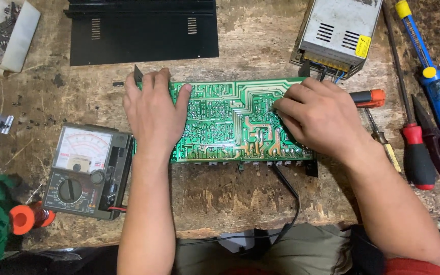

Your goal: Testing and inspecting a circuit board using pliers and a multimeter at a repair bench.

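While both hands press flat on the green circuit board at the centre of the frame, the left hand covers its left end and the right hand its right part. Fingers are spread, gripping nothing. A meter lies at lower left on the wooden worktop.
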